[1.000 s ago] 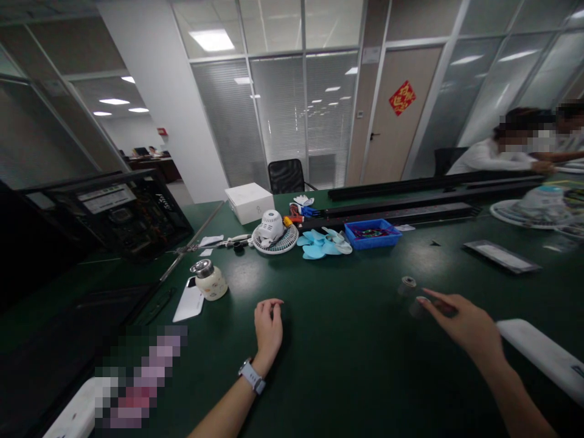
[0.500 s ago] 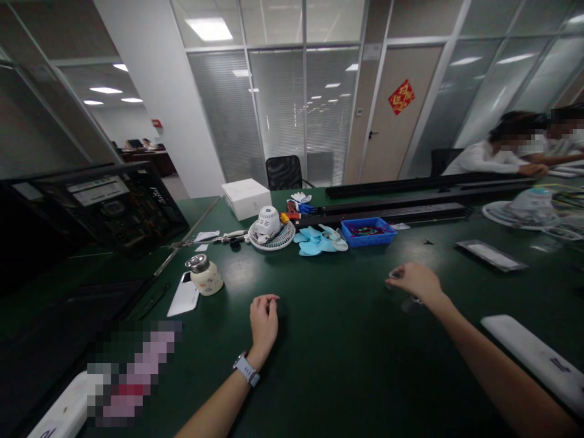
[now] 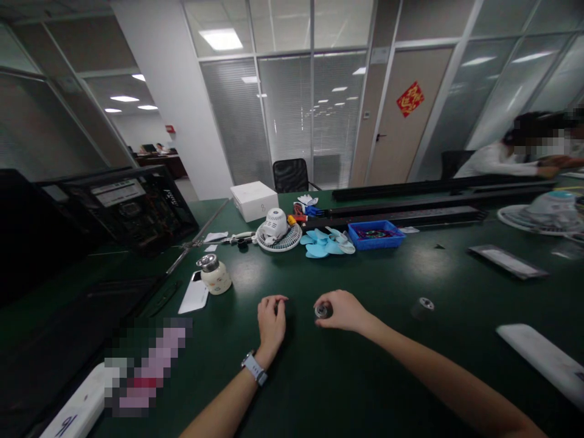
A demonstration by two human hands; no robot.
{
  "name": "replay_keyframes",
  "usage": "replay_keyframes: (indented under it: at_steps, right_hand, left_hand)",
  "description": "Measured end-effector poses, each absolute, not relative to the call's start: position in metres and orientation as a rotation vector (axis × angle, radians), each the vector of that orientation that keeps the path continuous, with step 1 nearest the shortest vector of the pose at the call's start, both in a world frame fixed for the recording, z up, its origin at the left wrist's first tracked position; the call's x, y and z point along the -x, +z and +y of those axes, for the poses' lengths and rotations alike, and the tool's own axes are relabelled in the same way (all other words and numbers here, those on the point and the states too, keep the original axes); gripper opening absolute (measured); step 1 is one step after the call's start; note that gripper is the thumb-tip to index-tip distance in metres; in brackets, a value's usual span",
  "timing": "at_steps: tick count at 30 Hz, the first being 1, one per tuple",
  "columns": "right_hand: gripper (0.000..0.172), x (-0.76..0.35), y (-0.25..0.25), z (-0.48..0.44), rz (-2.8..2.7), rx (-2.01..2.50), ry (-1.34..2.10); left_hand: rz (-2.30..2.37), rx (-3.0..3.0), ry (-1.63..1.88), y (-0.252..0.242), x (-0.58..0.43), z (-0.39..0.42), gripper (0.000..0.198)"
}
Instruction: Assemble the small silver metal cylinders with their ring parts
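My right hand (image 3: 342, 310) has its thumb and fingers curled round a small round cylinder (image 3: 321, 311) with a silvery ring-shaped top, held low over the green table (image 3: 365, 383). A similar small cylinder (image 3: 423, 308) with a metallic top stands on the table further right, beyond that forearm. To the left, my left hand (image 3: 272, 322) rests on the table with its fingers bent inward and closed. A dark spot shows between its thumb and fingers, but what it holds, if anything, is hidden. A short gap separates the two hands.
Light-blue fan blades (image 3: 319, 243), a white fan part (image 3: 275, 231) and a blue tray (image 3: 376, 237) of wires lie ahead. At left are a cream jar (image 3: 216, 280) and an opened monitor (image 3: 132, 207). A white bar (image 3: 538, 359) lies right; people sit at far right.
My right hand has moved left across the table with the small cylinder, away from the similar one, which stays behind. My left hand keeps about the same place; the view has shifted slightly.
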State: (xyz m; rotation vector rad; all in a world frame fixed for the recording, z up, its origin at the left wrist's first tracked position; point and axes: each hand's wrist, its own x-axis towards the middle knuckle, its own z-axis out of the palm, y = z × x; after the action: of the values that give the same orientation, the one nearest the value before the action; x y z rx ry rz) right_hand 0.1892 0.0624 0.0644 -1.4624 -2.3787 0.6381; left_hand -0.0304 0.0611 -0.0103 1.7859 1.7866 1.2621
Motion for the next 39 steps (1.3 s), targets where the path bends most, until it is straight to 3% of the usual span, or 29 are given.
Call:
replay_keyframes:
  at_steps: [4,6,11,17,23,34,39]
  right_hand:
    - [0.086,-0.202,0.04,0.047,-2.215,1.36,0.674]
    - [0.092,-0.209,0.024,0.041,-2.084,1.35,0.736]
    - [0.076,-0.212,-0.004,0.037,-1.935,1.265,0.806]
    - [0.065,-0.209,0.001,0.036,-1.975,1.261,0.815]
    - [0.065,-0.21,0.008,0.033,-1.974,1.291,0.853]
    - [0.065,-0.212,0.008,0.033,-1.957,1.316,0.881]
    - [0.064,-0.202,0.006,0.035,-1.917,1.315,0.844]
  left_hand:
    - [1.658,-1.981,1.262,0.002,0.02,0.054,0.023]
    - [1.522,-2.119,1.22,0.008,0.011,0.049,0.022]
    - [1.465,-2.182,1.134,0.016,-0.01,0.045,0.016]
    - [1.47,-2.176,1.171,0.021,-0.017,0.051,0.011]
    - [1.659,-2.121,1.248,0.02,0.015,0.054,0.013]
    - [1.813,-2.216,0.773,-0.007,0.033,0.055,0.016]
    - [1.891,-2.088,0.965,-0.011,0.028,0.051,0.033]
